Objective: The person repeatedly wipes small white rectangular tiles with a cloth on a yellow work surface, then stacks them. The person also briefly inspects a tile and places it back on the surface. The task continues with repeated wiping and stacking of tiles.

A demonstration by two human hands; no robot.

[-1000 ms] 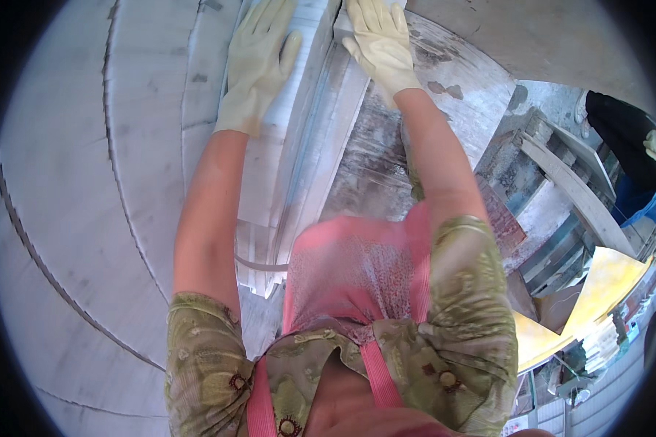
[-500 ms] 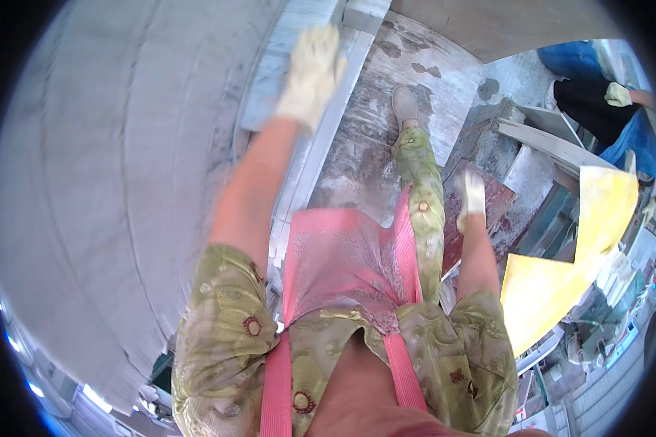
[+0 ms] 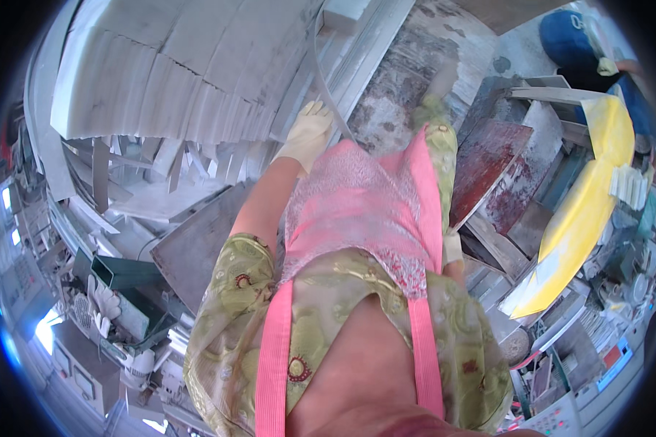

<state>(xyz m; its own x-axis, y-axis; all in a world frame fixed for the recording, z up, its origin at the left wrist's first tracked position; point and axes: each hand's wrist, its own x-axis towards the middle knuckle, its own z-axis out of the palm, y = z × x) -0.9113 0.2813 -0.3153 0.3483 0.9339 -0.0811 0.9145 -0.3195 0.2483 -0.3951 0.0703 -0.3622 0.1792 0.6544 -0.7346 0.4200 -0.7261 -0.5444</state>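
My left hand (image 3: 308, 135), in a cream work glove, lies palm down on a pale ledge (image 3: 302, 102) with its fingers stretched forward. Beside it on the left is a row of grey-white slabs (image 3: 189, 105) packed face to face. A thin grey strip (image 3: 321, 69) runs past the fingertips toward my pink apron (image 3: 357, 189); whether the hand touches it I cannot tell. My right hand (image 3: 452, 249) hangs low at my right side, also gloved. The apron and sleeve hide its fingers.
Stained boards (image 3: 386, 95) lie underfoot ahead. On the right are a reddish board (image 3: 488, 164), stacked offcuts and a bent yellow sheet (image 3: 587, 211). Beyond it another person's gloved hand (image 3: 606, 67) shows near a blue barrel (image 3: 567, 36). Leaning strips and a green channel (image 3: 127, 271) crowd the left.
My left hand has drawn back toward my body along the ledge. My right hand has dropped back beside the apron. The view has turned, showing more of the slab row's near end.
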